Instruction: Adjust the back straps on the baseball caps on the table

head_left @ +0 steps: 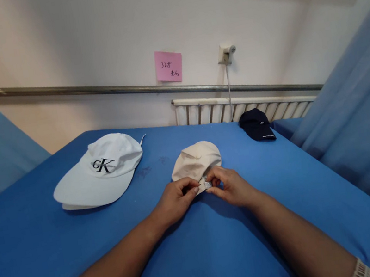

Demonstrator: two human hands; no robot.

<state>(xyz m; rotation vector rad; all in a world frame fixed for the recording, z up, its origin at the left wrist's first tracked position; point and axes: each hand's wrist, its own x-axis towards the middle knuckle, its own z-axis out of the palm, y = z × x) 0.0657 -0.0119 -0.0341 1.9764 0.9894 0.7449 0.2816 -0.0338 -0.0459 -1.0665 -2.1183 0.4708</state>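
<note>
A beige cap [196, 159] lies in the middle of the blue table [223, 249], its back strap turned toward me. My left hand [176, 200] pinches the strap at the cap's near edge. My right hand [229, 186] pinches the same strap from the other side, at a small metal buckle [208, 184] between the two hands. Both hands have their fingers closed on the strap.
A white cap [101, 171] with black letters lies to the left. A dark navy cap [257, 124] sits at the far right corner. Blue curtains [359, 111] hang on both sides. A pink note [168, 66] and a radiator [236, 108] are on the wall behind.
</note>
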